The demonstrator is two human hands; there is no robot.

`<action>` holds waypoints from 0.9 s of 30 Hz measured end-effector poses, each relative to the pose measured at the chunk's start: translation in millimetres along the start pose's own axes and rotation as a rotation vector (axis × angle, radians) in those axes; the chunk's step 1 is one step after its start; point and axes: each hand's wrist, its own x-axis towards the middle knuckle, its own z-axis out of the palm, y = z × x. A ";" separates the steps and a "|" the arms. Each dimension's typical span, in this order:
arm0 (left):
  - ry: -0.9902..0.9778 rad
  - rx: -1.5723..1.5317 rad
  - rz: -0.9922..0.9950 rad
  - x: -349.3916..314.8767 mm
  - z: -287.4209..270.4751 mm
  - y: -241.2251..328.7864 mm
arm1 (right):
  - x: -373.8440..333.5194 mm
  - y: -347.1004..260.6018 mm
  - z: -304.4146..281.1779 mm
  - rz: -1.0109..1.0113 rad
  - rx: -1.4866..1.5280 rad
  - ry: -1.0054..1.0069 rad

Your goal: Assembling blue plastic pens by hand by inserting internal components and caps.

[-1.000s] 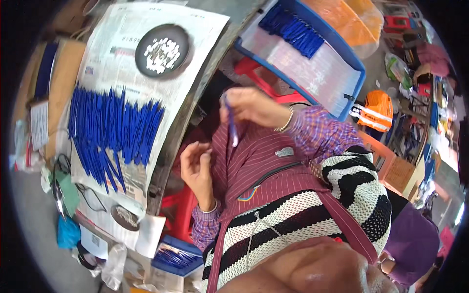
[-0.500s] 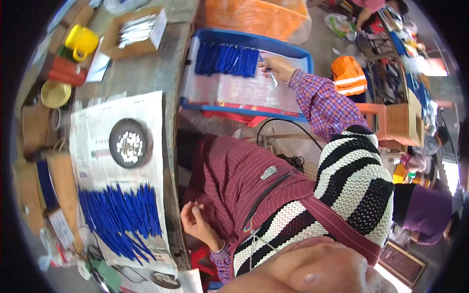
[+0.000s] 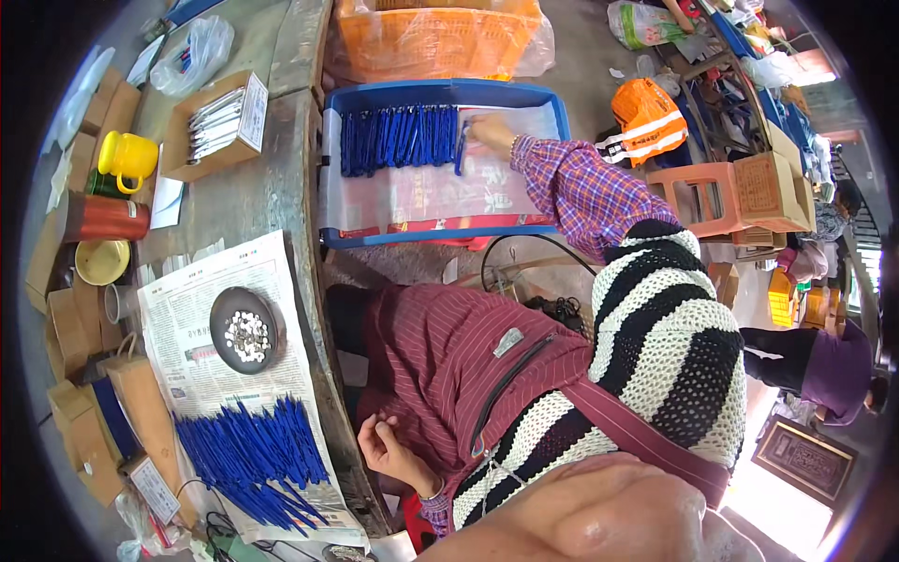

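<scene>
My right hand reaches into a blue-rimmed tray, its fingertips closed on a slim blue pen-like stick. That stick stands just right of a tight row of similar blue sticks along the tray's far left side. My left hand rests by the table edge near my lap, fingers loosely curled and apart, nothing visible in them. Beside it, on newspaper, lies a spread pile of pointed blue sticks. Farther up the sheet is a dark round bowl of small white and silvery parts.
A cardboard box of silvery-white sticks, a yellow mug and a red cylinder stand on the wooden table. An orange crate sits beyond the tray. To the right are a stool and another person.
My right hand has moved left toward the row, and the stick in it now hangs beside the others. My left hand stays loosely curled near the table edge. The view has shifted.
</scene>
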 end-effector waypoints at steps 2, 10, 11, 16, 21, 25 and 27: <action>-0.025 0.022 0.007 1.1 -1.1 -2.4 | 0.0 3.8 2.7 -0.022 0.057 0.028; -0.021 0.039 0.164 -1.7 6.0 0.9 | -15.5 -8.9 7.5 0.019 0.111 -0.050; -0.022 0.035 0.166 -1.3 6.4 0.0 | -16.6 -9.3 5.5 0.027 0.106 -0.069; -0.021 0.041 0.152 -2.8 5.8 0.2 | -33.6 -19.9 3.3 0.107 -0.201 -0.153; -0.034 0.062 0.173 -2.5 6.2 -1.2 | -38.5 -13.3 4.9 0.129 -0.814 -0.351; -0.026 0.085 0.168 -3.0 3.8 -3.3 | -47.6 1.9 8.7 -0.162 -0.849 -0.289; -0.022 0.094 0.164 -3.4 3.1 -3.0 | -47.0 1.3 9.7 -0.260 -0.915 -0.251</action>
